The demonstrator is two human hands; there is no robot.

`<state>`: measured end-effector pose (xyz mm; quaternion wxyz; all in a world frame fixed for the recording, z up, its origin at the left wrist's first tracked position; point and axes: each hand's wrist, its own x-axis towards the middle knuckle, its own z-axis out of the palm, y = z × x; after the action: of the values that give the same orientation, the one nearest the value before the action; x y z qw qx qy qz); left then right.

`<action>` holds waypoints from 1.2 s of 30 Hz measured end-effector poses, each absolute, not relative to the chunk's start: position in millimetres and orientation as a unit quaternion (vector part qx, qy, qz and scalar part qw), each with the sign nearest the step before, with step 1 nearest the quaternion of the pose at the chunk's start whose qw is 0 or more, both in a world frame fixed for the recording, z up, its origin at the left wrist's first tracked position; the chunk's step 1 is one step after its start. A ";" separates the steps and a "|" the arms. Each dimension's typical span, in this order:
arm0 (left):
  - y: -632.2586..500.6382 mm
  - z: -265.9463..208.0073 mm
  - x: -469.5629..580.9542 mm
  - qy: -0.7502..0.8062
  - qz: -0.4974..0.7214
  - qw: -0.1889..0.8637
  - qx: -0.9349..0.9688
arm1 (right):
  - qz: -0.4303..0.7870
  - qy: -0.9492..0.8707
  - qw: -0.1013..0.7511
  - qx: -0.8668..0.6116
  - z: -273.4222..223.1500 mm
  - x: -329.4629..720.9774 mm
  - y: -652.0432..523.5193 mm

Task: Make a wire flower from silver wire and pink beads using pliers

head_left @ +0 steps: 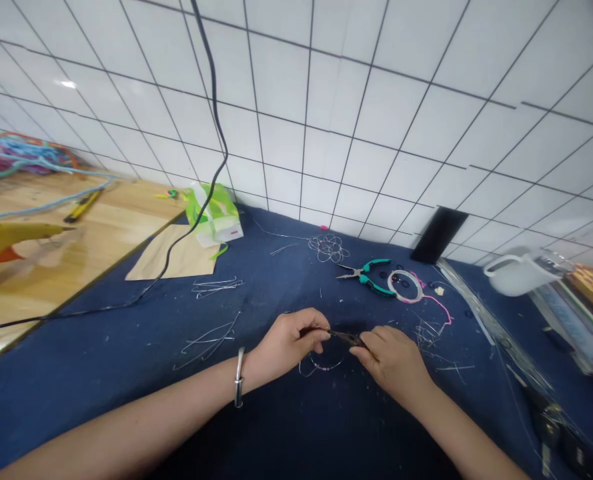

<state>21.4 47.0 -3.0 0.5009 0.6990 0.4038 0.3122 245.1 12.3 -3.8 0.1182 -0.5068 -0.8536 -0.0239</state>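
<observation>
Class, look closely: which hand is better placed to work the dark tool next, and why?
Probably the right hand: it grips the dark tool, whose narrow tip points toward the left hand, which seems to pinch the beaded wire.

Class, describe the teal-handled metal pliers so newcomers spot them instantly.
Below the white tiled wall lies a dark blue tabletop. Left of a white ring rest metal pliers. Spread teal handles distinguish them from the dark tool in the right hand.

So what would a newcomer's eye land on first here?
Probably the left hand, pinched at the tip of a dark tool in the right hand, lower centre. Next, the teal-handled pliers beyond on the blue tabletop, and the yellow glue gun at far left.
</observation>
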 end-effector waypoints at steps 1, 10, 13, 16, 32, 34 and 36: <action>47.7 -3.4 21.6 0.405 0.309 0.509 0.693 | -0.020 -0.852 0.122 -0.509 -4.2 245.3 12.6; 46.6 -11.1 23.8 0.405 0.317 0.543 0.663 | 0.043 -0.829 0.149 -0.538 -4.7 248.3 13.3; 46.4 -11.1 23.3 0.404 0.333 0.517 0.677 | 0.020 -0.836 0.141 -0.530 -2.6 248.2 12.9; 45.8 -9.2 21.6 0.399 0.344 0.453 0.719 | -0.008 -0.839 0.121 -0.530 0.5 246.7 12.3; 43.0 -9.2 19.8 0.317 0.378 0.303 0.815 | -0.057 -0.847 0.112 -0.516 2.4 245.6 10.3; 42.8 -8.8 19.7 0.315 0.383 0.303 0.814 | -0.060 -0.850 0.113 -0.512 2.3 245.9 10.3; 42.4 -8.1 19.7 0.314 0.384 0.308 0.812 | -0.062 -0.852 0.115 -0.507 2.0 246.2 10.3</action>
<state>19.7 42.4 -8.1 0.3081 0.8119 0.3142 0.3836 246.2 10.3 2.0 0.1151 -0.5072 -0.8519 -0.0619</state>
